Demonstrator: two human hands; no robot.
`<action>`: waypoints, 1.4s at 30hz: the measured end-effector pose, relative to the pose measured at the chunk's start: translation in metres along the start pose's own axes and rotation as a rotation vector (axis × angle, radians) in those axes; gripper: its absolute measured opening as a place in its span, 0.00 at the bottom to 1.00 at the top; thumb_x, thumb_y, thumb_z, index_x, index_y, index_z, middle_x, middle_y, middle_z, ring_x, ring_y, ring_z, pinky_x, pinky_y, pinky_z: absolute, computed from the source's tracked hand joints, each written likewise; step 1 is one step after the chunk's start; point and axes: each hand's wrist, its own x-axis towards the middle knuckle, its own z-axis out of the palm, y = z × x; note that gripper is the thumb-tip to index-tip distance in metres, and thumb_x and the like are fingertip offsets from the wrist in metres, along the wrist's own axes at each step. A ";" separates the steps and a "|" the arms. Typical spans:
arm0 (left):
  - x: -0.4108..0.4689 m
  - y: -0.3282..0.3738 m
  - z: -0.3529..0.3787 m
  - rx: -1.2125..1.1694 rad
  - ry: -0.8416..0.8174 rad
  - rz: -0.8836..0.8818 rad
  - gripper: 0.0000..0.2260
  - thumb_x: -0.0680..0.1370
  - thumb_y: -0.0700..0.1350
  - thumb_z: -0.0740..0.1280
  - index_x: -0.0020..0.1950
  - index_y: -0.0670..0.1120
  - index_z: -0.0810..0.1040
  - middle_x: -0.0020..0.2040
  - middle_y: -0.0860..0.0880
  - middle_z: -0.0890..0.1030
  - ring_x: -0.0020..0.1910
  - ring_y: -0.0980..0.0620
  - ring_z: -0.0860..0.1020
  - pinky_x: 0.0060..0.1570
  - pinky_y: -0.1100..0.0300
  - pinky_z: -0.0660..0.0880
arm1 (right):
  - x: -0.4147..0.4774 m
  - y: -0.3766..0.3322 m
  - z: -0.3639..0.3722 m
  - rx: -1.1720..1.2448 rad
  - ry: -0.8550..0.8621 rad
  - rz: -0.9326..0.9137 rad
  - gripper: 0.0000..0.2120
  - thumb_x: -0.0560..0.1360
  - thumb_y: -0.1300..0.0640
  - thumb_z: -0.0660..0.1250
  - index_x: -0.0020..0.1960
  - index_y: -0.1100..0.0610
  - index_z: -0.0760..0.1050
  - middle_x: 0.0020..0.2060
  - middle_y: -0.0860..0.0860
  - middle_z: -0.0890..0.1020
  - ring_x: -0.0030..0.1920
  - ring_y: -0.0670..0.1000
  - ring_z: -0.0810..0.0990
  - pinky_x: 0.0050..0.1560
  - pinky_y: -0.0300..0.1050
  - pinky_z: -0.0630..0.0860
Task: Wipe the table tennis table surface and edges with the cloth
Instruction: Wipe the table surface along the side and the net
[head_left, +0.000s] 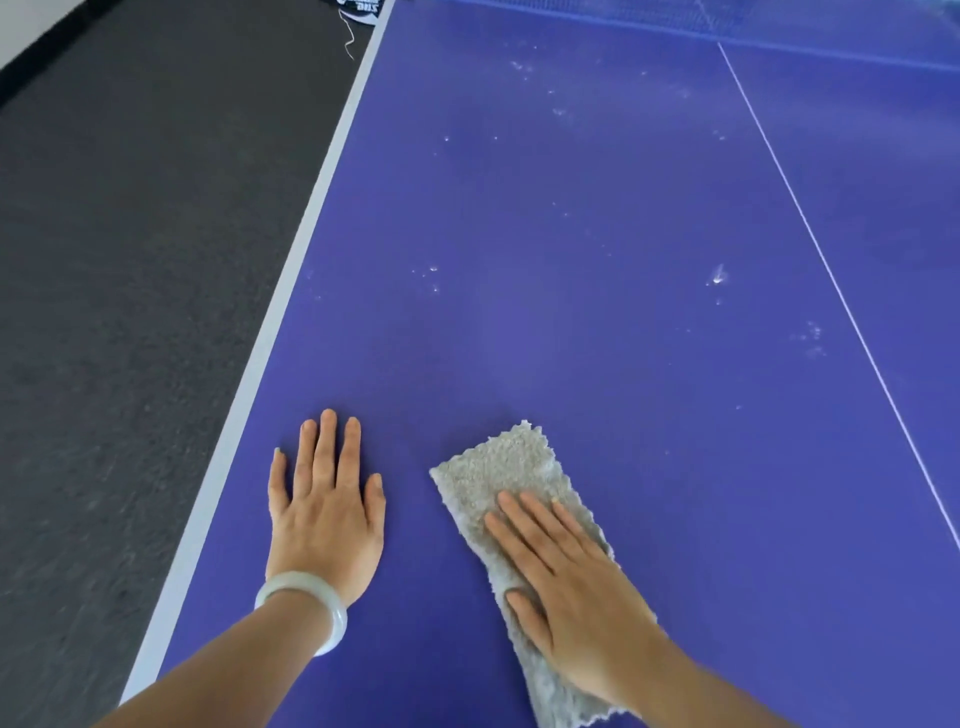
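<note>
- Your right hand (561, 577) lies flat on the cloth (498, 462), fingers straight and close together, pressing it down rather than gripping it.
- The cloth is under that palm, at the near end of the surface (571, 218). It is a grey, nubbly, folded strip with ragged edges. Its long axis runs from near-right to far-left, the same way your fingers point, and its far end sticks out past your fingertips.
- Your left hand (324, 509) rests flat on bare blue, fingers straight and slightly spread, holding nothing. It sits between the cloth and the pale edge (291, 291), apart from both. A pale, smooth bracelet (311, 603) circles that wrist.
- The right hand alone is on the cloth, so the next stroke is its job. The left looks like a brace.
- White specks (718, 278) lie ahead and mostly to the right of the cloth, so I judge a push straight along its long axis would pass left of many of them.
- The thin white line (810, 228) runs away on the right.
- The surface is smooth and matt, and the dark floor (130, 260) to the left looks coarse.
- Far off, the net (779, 26) is blurred.
</note>
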 end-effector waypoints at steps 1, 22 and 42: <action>0.000 0.000 0.000 -0.004 -0.002 -0.001 0.31 0.80 0.56 0.39 0.81 0.45 0.53 0.81 0.46 0.53 0.80 0.47 0.50 0.77 0.44 0.47 | -0.006 0.029 -0.003 -0.038 -0.010 -0.013 0.28 0.85 0.45 0.46 0.82 0.54 0.52 0.82 0.49 0.52 0.81 0.51 0.51 0.77 0.52 0.51; 0.003 0.150 -0.007 0.029 -0.040 0.403 0.29 0.82 0.56 0.40 0.80 0.44 0.57 0.80 0.45 0.54 0.79 0.45 0.52 0.77 0.40 0.52 | -0.035 0.117 -0.012 -0.007 -0.027 0.306 0.30 0.83 0.43 0.47 0.82 0.52 0.50 0.82 0.49 0.50 0.81 0.49 0.46 0.77 0.52 0.48; 0.014 0.214 0.019 0.046 -0.031 0.291 0.29 0.81 0.55 0.44 0.79 0.43 0.59 0.80 0.45 0.58 0.79 0.46 0.56 0.76 0.43 0.53 | -0.029 0.262 -0.036 0.074 0.093 0.518 0.29 0.84 0.45 0.47 0.82 0.49 0.42 0.81 0.46 0.43 0.81 0.48 0.41 0.79 0.47 0.36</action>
